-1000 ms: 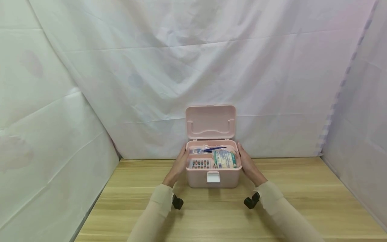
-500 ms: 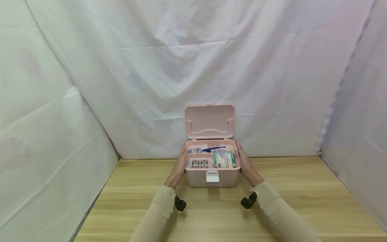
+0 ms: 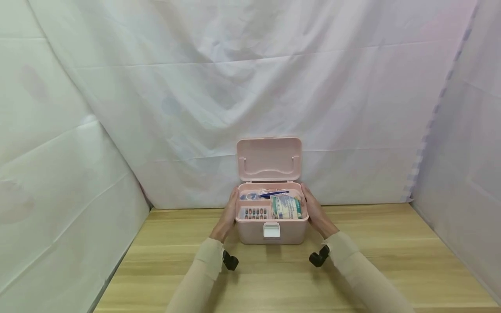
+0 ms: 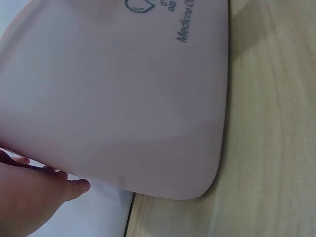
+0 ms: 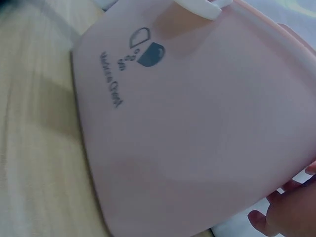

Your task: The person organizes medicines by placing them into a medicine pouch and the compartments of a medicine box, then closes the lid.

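Observation:
A pink medicine chest (image 3: 250, 234) stands on the wooden table with its lid (image 3: 269, 159) raised against the cloth behind. My left hand (image 3: 228, 217) lies along the chest's left side, and my right hand (image 3: 315, 213) along its right side, fingers extended toward the back. Both wrist views show thumbs close to the chest's front corners; the other fingers are partly hidden by its walls. Inside the top tray lie a pack of two-coloured capsules (image 3: 254, 213), a green and white plastic packet (image 3: 286, 207) and blue tweezers (image 3: 274, 194). A white latch (image 3: 272, 230) hangs at the front.
White cloth (image 3: 188, 108) hangs behind the table (image 3: 164, 261) and at both sides. The chest sits near the table's back edge. Small black devices (image 3: 230, 261) are worn at both wrists.
The whole head view has shifted slightly, so the chest and table appear farther left. Both hands keep their places at the chest's sides.

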Demonstrator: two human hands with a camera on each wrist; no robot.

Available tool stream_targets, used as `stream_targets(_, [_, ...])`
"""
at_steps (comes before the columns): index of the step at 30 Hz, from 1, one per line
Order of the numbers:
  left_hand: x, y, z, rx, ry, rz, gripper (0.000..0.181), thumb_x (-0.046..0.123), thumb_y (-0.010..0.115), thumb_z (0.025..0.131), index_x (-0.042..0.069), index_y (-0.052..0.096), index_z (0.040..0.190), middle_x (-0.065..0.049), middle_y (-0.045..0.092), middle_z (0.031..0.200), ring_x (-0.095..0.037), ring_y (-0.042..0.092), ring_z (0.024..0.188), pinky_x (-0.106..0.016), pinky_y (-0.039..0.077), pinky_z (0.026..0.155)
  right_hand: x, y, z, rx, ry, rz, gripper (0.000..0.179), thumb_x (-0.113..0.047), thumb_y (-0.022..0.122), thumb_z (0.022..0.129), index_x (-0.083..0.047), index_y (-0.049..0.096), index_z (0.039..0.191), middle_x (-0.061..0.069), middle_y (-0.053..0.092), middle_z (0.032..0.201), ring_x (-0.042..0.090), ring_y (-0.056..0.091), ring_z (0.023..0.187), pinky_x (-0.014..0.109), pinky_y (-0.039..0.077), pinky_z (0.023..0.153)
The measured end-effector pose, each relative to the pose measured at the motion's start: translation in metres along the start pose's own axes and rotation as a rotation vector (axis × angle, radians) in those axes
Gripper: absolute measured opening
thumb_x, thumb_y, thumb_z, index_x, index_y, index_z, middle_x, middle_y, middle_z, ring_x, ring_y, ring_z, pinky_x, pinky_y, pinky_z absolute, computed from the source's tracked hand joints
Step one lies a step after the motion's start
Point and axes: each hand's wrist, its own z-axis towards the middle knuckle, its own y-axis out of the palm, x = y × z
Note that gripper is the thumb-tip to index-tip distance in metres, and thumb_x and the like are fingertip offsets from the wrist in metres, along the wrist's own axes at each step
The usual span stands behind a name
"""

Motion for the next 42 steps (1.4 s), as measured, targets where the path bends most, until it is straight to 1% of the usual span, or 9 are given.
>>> stream_targets(3, [0.001,-0.001,0.003,-0.002,-0.005,-0.027,0.076,0.061,0.019,0.103,0.016,-0.003,0.160,-0.002,-0.006,0.167,-0.024,-0.008,0.153,-0.049,-0.005,0.122,-0.001,0.001,0.003,0.004,0.001,-0.004,0.079,-0.068,0.023,0.099,-0.023,0.001,0.161,0.002,0.004,0.167,0.024,0.002,0.153,0.052,0.002,0.122])
stream_targets(9, [0.003,-0.002,0.011,-0.011,-0.001,-0.060,0.070,0.059,0.017,0.104,0.022,-0.003,0.160,0.002,-0.007,0.167,-0.022,-0.010,0.152,-0.052,-0.005,0.121,-0.006,0.005,0.010,0.036,-0.019,-0.040,0.074,-0.065,0.019,0.101,-0.026,-0.006,0.160,-0.006,-0.009,0.166,0.019,-0.010,0.152,0.051,-0.005,0.122])
stream_targets(14, [0.003,0.000,0.015,-0.024,0.011,-0.094,0.065,0.057,0.016,0.105,0.028,0.001,0.160,0.003,-0.004,0.167,-0.022,-0.006,0.153,-0.052,-0.003,0.121,-0.007,0.003,0.013,0.047,-0.028,0.023,0.071,-0.063,0.021,0.102,-0.030,-0.004,0.160,-0.009,-0.008,0.166,0.016,-0.009,0.152,0.048,-0.005,0.122])
stream_targets(16, [0.002,0.001,0.015,-0.026,0.016,-0.101,0.063,0.056,0.015,0.105,0.028,0.003,0.160,0.004,-0.002,0.167,-0.021,-0.004,0.153,-0.052,-0.002,0.121,-0.009,0.003,0.011,0.046,-0.017,0.061,0.066,-0.058,0.020,0.104,-0.031,-0.002,0.160,-0.010,-0.007,0.166,0.015,-0.008,0.152,0.048,-0.005,0.122])
stream_targets(20, [-0.001,0.002,0.015,-0.009,0.023,-0.103,0.064,0.055,0.016,0.105,0.024,0.005,0.161,0.002,-0.001,0.167,-0.022,-0.004,0.153,-0.051,-0.002,0.122,-0.019,0.007,0.002,0.031,-0.018,0.111,0.060,-0.048,0.017,0.107,-0.026,-0.002,0.160,-0.005,-0.007,0.167,0.019,-0.009,0.152,0.049,-0.005,0.122])
stream_targets(24, [-0.002,0.002,0.015,-0.003,0.031,-0.137,0.063,0.054,0.016,0.106,0.025,0.004,0.161,0.001,0.000,0.167,-0.023,-0.003,0.153,-0.051,-0.002,0.122,-0.024,0.011,-0.002,0.012,-0.034,0.101,0.060,-0.044,0.016,0.108,-0.022,-0.004,0.160,-0.001,-0.008,0.167,0.022,-0.010,0.152,0.050,-0.006,0.121])
stream_targets(29, [0.000,0.002,0.016,-0.008,0.052,-0.180,0.062,0.053,0.016,0.106,0.027,0.005,0.161,0.000,0.004,0.167,-0.024,0.000,0.153,-0.051,-0.001,0.122,-0.016,0.011,0.006,0.028,-0.022,0.122,0.062,-0.050,0.019,0.107,-0.027,-0.001,0.160,-0.006,-0.006,0.167,0.018,-0.008,0.153,0.049,-0.006,0.122])
stream_targets(35, [0.002,0.002,0.013,-0.049,0.044,-0.202,0.061,0.059,0.016,0.104,0.034,0.010,0.160,-0.001,0.019,0.165,-0.025,0.015,0.151,-0.052,0.007,0.121,-0.006,0.010,0.011,0.035,-0.042,0.119,0.066,-0.060,0.021,0.103,-0.032,0.002,0.160,-0.006,0.003,0.167,0.018,0.001,0.153,0.049,0.000,0.123])
stream_targets(42, [0.003,0.005,0.009,-0.050,0.085,-0.205,0.060,0.052,0.014,0.106,0.029,0.004,0.160,0.003,0.002,0.167,-0.021,-0.003,0.153,-0.051,-0.003,0.121,-0.006,0.011,0.006,0.025,-0.056,0.110,0.069,-0.062,0.022,0.102,-0.031,0.001,0.160,-0.007,0.002,0.167,0.017,-0.001,0.153,0.050,0.000,0.122])
